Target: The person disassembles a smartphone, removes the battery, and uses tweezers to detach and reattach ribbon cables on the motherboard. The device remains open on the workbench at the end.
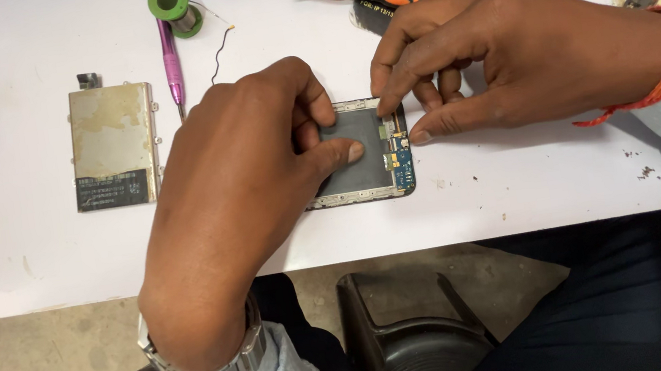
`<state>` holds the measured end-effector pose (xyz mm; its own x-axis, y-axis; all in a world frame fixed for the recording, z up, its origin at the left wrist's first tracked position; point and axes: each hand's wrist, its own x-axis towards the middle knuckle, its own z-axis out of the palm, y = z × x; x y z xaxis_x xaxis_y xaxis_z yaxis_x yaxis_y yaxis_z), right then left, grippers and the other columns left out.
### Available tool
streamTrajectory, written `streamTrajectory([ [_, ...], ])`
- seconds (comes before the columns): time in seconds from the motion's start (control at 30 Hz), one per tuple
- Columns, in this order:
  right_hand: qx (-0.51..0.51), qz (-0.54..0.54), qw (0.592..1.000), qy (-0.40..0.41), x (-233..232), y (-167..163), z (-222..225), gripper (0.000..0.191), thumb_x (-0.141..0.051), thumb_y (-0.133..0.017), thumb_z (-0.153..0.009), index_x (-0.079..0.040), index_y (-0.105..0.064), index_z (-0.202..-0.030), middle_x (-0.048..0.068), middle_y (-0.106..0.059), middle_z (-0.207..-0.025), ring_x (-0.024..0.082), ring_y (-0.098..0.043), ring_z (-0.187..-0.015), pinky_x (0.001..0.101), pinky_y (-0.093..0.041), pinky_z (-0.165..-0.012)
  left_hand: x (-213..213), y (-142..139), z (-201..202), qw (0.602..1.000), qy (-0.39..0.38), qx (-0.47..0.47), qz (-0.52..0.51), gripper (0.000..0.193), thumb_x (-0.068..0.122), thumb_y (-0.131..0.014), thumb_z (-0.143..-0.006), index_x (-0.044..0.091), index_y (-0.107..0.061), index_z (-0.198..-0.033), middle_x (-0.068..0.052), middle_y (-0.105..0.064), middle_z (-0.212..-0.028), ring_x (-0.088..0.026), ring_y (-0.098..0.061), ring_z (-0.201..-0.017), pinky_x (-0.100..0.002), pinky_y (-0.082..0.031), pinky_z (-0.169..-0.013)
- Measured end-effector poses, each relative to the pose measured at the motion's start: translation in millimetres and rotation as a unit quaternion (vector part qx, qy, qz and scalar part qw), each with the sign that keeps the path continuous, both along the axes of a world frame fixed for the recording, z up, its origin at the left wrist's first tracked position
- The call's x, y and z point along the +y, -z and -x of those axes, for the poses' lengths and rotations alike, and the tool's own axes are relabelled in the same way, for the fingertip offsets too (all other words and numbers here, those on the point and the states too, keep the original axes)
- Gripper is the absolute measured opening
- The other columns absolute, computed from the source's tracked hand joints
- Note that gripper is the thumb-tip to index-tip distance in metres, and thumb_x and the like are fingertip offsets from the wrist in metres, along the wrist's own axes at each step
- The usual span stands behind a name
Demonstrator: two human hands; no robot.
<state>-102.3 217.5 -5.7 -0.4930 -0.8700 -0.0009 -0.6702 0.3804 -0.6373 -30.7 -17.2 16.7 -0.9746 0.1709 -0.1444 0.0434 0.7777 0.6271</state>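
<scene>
An opened phone frame [361, 156] lies flat on the white surface [34, 258], close to its near edge and about mid-scene. Its long axis runs left to right, and the end with the small blue circuit board [402, 159] points right. The left hand [253, 179] covers the frame's left part, thumb pressed flat on the grey inner panel, fingers curled over the far edge, holding it down. The right hand [501, 61] pinches at the far right corner of the frame with fingertips; whether it grips some small part there is too tiny to tell. To the left lies a metal plate [114, 146], with a purple screwdriver [169, 45] beside it, far left.
</scene>
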Motion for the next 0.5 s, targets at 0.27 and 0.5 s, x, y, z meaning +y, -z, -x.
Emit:
streamTrajectory([
  [0.27,0.013,0.039,0.999,0.006,-1.0,-2.4,-3.4,0.027,-0.016,-0.083,-0.079,-0.012,-0.078,-0.106,-0.001,-0.071,-0.105,0.008,-0.069,-0.08,0.0237,-0.06,-0.068,7.7,-4.8,3.6,0.998,-0.025,-0.043,0.04,0.025,0.023,-0.088,-0.073,0.013,-0.069,-0.086,0.0,-0.069,-0.063,-0.013,-0.067,-0.056,-0.032,-0.047,-0.053],
  [0.5,-0.029,0.01,0.999,0.032,-3.3,-6.3,-2.4,0.025,-0.017,-0.083,-0.077,-0.013,-0.079,-0.102,-0.003,-0.071,-0.099,0.008,-0.063,-0.067,0.0242,-0.055,-0.058,10.4,-5.7,3.4,0.997,-0.037,-0.051,0.039,0.025,0.023,-0.089,-0.072,0.012,-0.07,-0.084,0.0,-0.069,-0.062,-0.012,-0.066,-0.055,-0.032,-0.047,-0.052],
])
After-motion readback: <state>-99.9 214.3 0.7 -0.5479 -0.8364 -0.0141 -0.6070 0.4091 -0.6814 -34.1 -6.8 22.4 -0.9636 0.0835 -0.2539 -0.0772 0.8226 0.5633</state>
